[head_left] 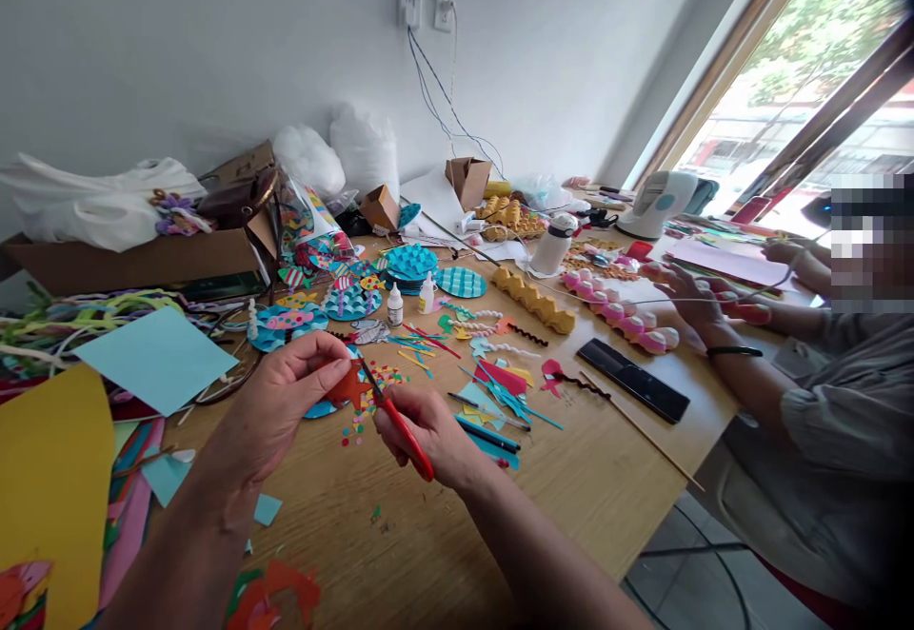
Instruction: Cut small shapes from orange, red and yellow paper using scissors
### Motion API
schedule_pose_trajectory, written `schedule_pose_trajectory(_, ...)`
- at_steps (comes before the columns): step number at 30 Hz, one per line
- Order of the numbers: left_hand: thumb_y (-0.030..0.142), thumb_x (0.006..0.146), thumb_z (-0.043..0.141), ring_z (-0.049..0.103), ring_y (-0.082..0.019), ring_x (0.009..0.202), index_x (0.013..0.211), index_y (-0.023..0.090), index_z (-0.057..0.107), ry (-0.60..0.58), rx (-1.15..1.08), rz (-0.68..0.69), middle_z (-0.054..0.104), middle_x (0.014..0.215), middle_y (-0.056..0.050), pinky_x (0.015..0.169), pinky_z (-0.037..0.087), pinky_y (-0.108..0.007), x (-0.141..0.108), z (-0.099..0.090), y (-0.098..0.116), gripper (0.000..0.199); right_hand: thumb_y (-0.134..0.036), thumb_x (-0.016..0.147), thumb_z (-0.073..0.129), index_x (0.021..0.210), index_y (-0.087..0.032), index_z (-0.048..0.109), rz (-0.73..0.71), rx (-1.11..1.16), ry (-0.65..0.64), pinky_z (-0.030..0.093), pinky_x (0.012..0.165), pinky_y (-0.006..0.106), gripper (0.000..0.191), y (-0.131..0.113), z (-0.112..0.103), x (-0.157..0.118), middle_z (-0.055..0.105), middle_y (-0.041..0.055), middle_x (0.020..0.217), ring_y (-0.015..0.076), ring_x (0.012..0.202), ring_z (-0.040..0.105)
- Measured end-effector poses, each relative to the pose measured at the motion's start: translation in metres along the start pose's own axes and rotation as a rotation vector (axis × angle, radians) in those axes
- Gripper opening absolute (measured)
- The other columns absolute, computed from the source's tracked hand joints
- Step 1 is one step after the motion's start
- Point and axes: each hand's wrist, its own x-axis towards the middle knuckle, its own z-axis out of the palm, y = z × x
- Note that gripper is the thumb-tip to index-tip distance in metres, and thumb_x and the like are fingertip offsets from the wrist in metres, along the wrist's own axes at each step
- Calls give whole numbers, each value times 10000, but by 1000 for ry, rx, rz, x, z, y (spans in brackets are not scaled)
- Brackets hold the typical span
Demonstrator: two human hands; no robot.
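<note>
Between thumb and fingers my left hand [292, 392] pinches a small orange-red paper cutout [349, 386] that looks like a starfish. My right hand [421, 425] grips red-handled scissors [407, 435], whose dark blades point up and left beside the cutout. Whether the blades touch the paper I cannot tell. Under and around the cutout lie many small coloured paper dots [389, 373]. Behind my hands stand two small white glue bottles [395, 305] and blue scalloped discs [282, 324] decorated with paper fish. Orange paper scraps [282, 592] lie at the near edge.
At the right a co-worker's hands [689, 297] work near a pink-and-white egg-carton strip [621, 311]. A black phone [632, 380], a wooden stick [657, 444], pens [489, 432] and a yellow carton strip [532, 299] lie on the table. Blue [157, 359] and yellow paper [57, 487] lie left.
</note>
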Motion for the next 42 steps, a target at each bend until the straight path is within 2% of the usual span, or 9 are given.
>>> schedule_pose_trajectory(4,335,692,703,499,-117,571,703,200,613,8,5,-7,570,632,36,547,404,-216,-1,5,-1,163,-492,809,599,669,-177,480,31,129,-17,338,399,172,365,3,3,2,447,-72,498,60,404,418)
schedule_pose_trajectory(10,355,721,677,490,-129,608,690,206,611,2,64,37,565,666,28,577,402,-220,-1,8,-4,165,-611,736,619,613,-182,431,30,220,-12,303,395,173,485,-1,7,3,440,-71,461,55,386,407)
schedule_pose_trajectory(14,352,726,673,468,-121,603,685,201,615,-15,62,24,547,657,34,567,385,-212,-1,8,-4,166,-632,739,606,624,-181,435,21,261,-26,294,403,177,496,2,6,3,442,-73,459,54,383,402)
schedule_pose_trajectory(22,322,700,697,448,-92,563,698,187,592,-6,-100,-71,542,631,49,533,375,-189,-3,10,-2,171,-642,727,625,645,-173,476,35,255,-64,298,421,192,499,5,5,3,468,-62,479,63,408,413)
schedule_pose_trajectory(31,305,734,645,471,-112,610,719,200,596,-1,-5,3,559,656,45,572,385,-205,-3,15,-7,118,-656,725,610,634,-176,468,9,252,-42,287,418,191,509,5,6,3,467,-63,459,60,389,394)
schedule_pose_trajectory(42,325,755,614,458,-121,600,705,203,574,-28,33,31,540,652,39,557,388,-217,-3,19,-8,138,-651,749,586,644,-176,460,0,231,-25,298,394,177,503,9,8,4,455,-66,472,53,380,402)
